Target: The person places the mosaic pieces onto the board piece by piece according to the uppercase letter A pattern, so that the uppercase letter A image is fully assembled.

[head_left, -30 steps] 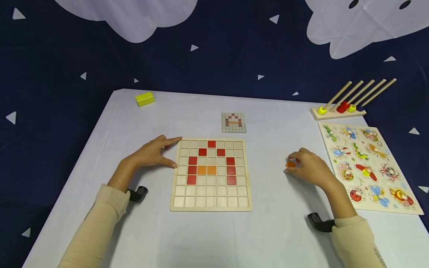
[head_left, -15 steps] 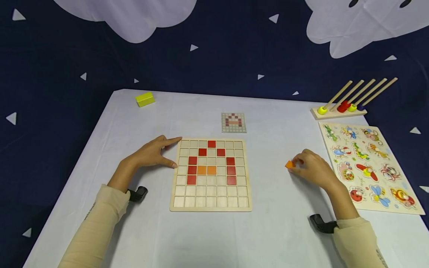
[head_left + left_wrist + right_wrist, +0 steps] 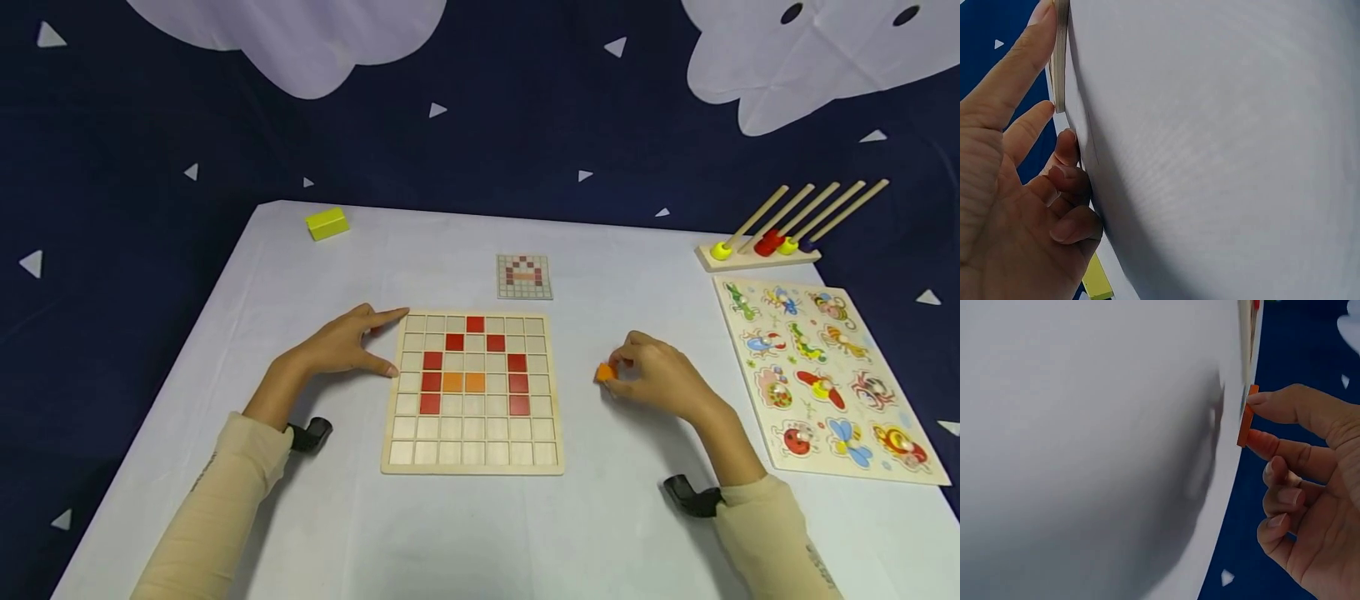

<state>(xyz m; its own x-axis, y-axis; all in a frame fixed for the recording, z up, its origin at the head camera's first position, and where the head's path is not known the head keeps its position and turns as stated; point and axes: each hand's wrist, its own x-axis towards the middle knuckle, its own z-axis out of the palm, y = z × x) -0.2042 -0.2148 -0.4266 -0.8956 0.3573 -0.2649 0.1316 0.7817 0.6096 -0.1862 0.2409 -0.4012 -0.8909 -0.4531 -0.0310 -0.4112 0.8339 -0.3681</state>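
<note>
In the head view a wooden grid board (image 3: 472, 469) lies on the table. Red square tiles (image 3: 519, 383) form an arch on it, and two orange tiles sit side by side within the arch. My left hand (image 3: 341, 340) rests at the board's left side, forefinger at the top corner and thumb against the edge, both stretched apart. My right hand (image 3: 660, 375) is right of the board and pinches an orange square tile (image 3: 606, 372) between thumb and forefinger. The right wrist view shows that tile (image 3: 1247, 417) edge-on, above the table and apart from it.
Behind the board lies a small pattern card (image 3: 524, 277). A yellow block (image 3: 327, 223) is at the back left. To the right are an insect puzzle board (image 3: 832, 379) and a peg stand with coloured beads (image 3: 757, 258). A dark cloth hangs behind the table.
My right hand has moved left towards the board, carrying the orange tile. The left hand keeps its place at the board's edge.
</note>
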